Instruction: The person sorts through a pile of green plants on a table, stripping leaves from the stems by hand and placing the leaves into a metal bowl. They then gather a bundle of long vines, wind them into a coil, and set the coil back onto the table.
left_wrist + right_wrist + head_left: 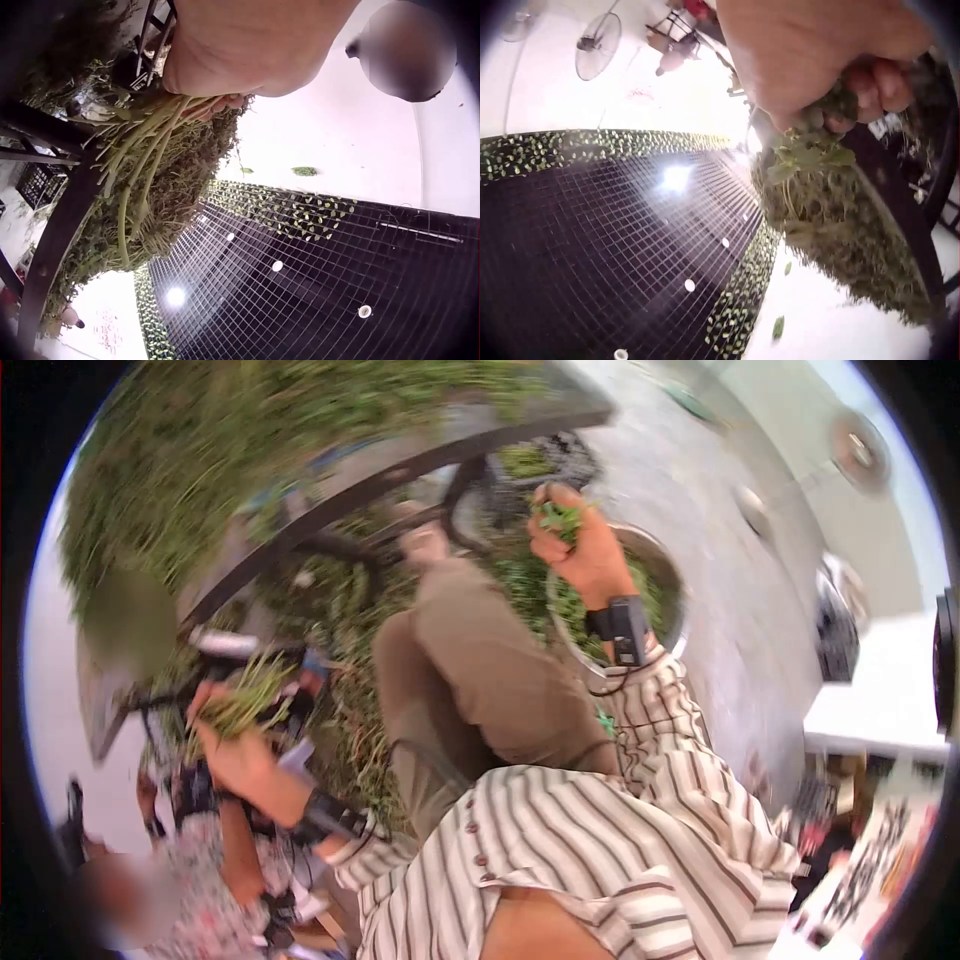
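My left hand (245, 765) grips a bunch of cut green stems (245, 698) off to the left of my knees. In the left wrist view the bare stem ends (142, 161) hang down below the curled fingers. On the other side, my right hand (592, 565) holds a small tuft of leafy greens (560, 520) in its bent fingers; the leaves (806, 156) stick out under the fist in the right wrist view. Beneath the right wrist stands a round metal pot (682, 600) with loose green leaves (655, 585) inside, partly hidden by the forearm.
A large heap of green stalks (250, 450) covers a dark-edged table (400, 458) in front. Under its right end sits a black crate (575, 465) with greens. Stalks litter the floor (345, 690) around my legs. Another person in a floral top (190, 870) is at lower left.
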Tool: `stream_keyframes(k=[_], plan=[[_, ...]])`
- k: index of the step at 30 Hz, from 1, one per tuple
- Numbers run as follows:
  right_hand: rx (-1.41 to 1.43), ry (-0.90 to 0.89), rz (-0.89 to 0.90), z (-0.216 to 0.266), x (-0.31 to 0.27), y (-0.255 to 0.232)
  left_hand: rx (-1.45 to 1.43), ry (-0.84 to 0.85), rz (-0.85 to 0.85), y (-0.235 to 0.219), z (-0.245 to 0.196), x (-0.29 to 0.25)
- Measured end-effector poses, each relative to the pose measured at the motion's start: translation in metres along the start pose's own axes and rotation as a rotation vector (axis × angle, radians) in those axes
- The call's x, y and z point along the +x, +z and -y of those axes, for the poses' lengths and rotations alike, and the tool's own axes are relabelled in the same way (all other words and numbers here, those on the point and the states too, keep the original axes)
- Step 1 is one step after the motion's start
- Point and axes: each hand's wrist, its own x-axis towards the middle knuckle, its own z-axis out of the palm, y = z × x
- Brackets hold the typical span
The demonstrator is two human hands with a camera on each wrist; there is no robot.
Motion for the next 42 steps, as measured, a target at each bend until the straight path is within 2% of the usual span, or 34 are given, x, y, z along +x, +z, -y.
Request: stream_keyframes(k=[2, 3, 4, 6, 7, 9, 12, 14, 16, 17, 18, 19, 20, 21, 22, 23, 24, 25, 26, 27, 28, 30, 32, 34, 36, 38, 42], plan=[[-0.002, -0.030, -0.164, -0.003, -0.028, -0.052, -0.198, -0.127, 0.159, 0.005, 0.002, 0.002], [0.025, 0.018, -0.272, -0.030, -0.026, -0.082, -0.176, -0.174, 0.140, -0.010, 0.002, 0.017], [0.019, -0.006, -0.275, -0.022, -0.037, -0.108, -0.182, -0.158, 0.110, -0.005, 0.010, 0.019], [-0.066, -0.026, -0.448, -0.016, -0.057, -0.155, -0.176, -0.139, 0.078, 0.004, 0.017, 0.023], [-0.081, -0.065, -0.412, 0.024, -0.074, -0.160, -0.188, -0.145, 0.107, 0.045, 0.026, 0.005], [-0.100, -0.191, -0.718, 0.033, -0.079, -0.182, -0.172, -0.191, 0.140, 0.062, 0.037, 0.004], [-0.150, -0.281, -0.813, 0.056, -0.076, -0.234, -0.158, -0.160, 0.130, 0.066, 0.037, 0.004], [-0.416, -0.283, -0.946, 0.072, -0.075, -0.256, -0.171, -0.176, 0.115, 0.061, 0.032, 0.001], [-0.492, -0.239, -0.887, 0.081, -0.079, -0.280, -0.176, -0.182, 0.094, 0.061, 0.026, -0.003], [-0.945, -0.221, -0.982, 0.084, -0.076, -0.329, -0.127, -0.165, 0.051, 0.065, 0.028, -0.008], [-1.407, -0.199, -1.039, 0.084, -0.066, -0.349, -0.077, -0.140, 0.004, 0.068, 0.031, -0.012], [-1.236, 0.035, -0.958, 0.089, -0.070, -0.321, -0.317, -0.305, 0.187, 0.072, 0.038, -0.015], [-1.186, 0.011, -0.869, 0.087, -0.071, -0.306, 0.156, -0.196, 0.043, 0.060, 0.033, -0.017], [-1.124, -0.001, -0.762, 0.083, -0.068, -0.297, -0.129, -0.276, -0.063, 0.065, 0.036, -0.017], [-1.066, -0.080, -0.615, 0.075, -0.061, -0.288, -0.025, -0.247, 0.011, 0.070, 0.043, -0.019], [-1.064, -0.015, -0.617, 0.075, -0.050, -0.264, -0.236, -0.266, -0.008, 0.082, 0.051, -0.022], [-0.950, -0.011, -0.556, 0.071, -0.044, -0.225, 0.007, -0.223, 0.066, 0.079, 0.052, -0.023], [-0.935, -0.009, -0.502, 0.067, -0.036, -0.188, -0.080, -0.203, 0.015, 0.087, 0.058, -0.025], [-0.914, -0.063, -0.366, 0.063, -0.028, -0.164, -0.004, -0.209, 0.007, 0.089, 0.058, -0.025], [-0.895, -0.084, -0.287, 0.058, -0.022, -0.127, -0.158, -0.195, -0.026, 0.096, 0.063, -0.029], [-0.904, -0.087, -0.239, 0.050, -0.017, -0.083, -0.180, -0.196, -0.037, 0.094, 0.059, -0.031], [-0.941, -0.123, 0.027, 0.037, -0.018, -0.005, -0.116, -0.190, -0.184, 0.102, 0.056, -0.038], [-0.981, -0.081, 0.214, 0.015, -0.025, 0.072, -0.136, -0.195, -0.155, 0.096, 0.056, -0.042], [-1.123, -0.093, 0.499, -0.013, -0.030, 0.129, -0.149, -0.204, -0.126, 0.096, 0.056, -0.046], [-1.162, 0.102, 0.648, -0.050, -0.025, 0.164, -0.055, -0.224, -0.127, 0.097, 0.053, -0.050], [-1.153, -0.134, 0.912, -0.099, -0.010, 0.174, -0.021, -0.197, -0.158, 0.097, 0.049, -0.052], [-1.058, 0.015, 1.006, -0.159, 0.004, 0.184, 0.070, -0.168, -0.146, 0.082, 0.038, -0.046]])
